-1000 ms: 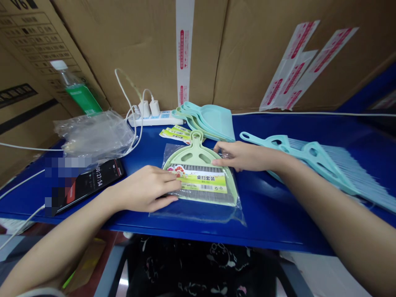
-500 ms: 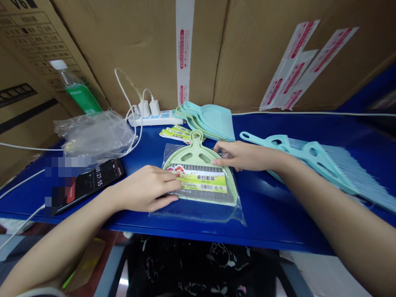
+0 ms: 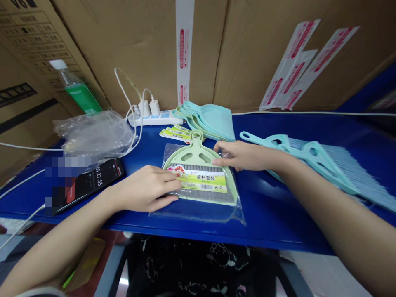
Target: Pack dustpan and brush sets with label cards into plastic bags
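Observation:
A light green dustpan with a grey-bristled brush on it lies flat before me in a clear plastic bag. Across the bristles runs a green and white card label. My left hand is closed on the left edge of this bagged set, fingertips over the label's end and thumb below. At the upper right edge, my right hand pinches the set, thumb on top and the other fingers partly hidden beneath. The set's handle points away from me.
Behind the set are stacked dustpans and loose card labels. Blue brushes lie on the right. To the left are a phone, empty-looking plastic bags, a bottle and a power strip with cables.

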{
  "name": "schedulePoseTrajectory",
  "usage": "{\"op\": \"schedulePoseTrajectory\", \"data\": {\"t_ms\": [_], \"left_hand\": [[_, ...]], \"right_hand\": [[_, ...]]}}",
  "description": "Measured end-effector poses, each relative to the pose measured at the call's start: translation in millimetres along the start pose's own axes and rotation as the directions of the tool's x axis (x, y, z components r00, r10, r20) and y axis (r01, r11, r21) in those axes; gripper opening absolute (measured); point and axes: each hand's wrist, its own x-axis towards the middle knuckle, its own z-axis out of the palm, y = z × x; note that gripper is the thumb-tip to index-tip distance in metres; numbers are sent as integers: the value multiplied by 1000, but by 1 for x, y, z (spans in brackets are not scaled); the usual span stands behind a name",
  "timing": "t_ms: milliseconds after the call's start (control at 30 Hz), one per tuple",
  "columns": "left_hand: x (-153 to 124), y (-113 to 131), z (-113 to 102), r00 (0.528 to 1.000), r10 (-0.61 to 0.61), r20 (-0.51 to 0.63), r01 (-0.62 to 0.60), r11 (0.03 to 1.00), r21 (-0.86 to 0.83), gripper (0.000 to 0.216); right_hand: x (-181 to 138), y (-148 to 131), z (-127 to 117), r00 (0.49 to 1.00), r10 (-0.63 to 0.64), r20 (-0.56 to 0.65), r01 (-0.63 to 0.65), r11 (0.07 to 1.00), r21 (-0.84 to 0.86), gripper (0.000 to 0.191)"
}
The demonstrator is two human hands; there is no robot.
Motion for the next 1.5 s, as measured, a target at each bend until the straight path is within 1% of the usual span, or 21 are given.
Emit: {"op": "schedulePoseTrajectory", "data": {"t_ms": [400, 1067, 1500], "left_hand": [[0, 0, 0, 1000, 8, -2, -8, 1000, 14, 23], [0, 1, 1, 1000, 16, -13, -15, 999, 48, 22], [1, 1, 0, 1000, 21, -19, -20, 998, 51, 21]], "right_hand": [[0, -2, -1, 1000, 8, -1, -8, 1000, -21, 53], [0, -1, 0, 1000, 2, -9, -3, 1000, -27, 56], [0, -2, 0, 1000, 4, -9, -4, 1000, -23, 50]]}}
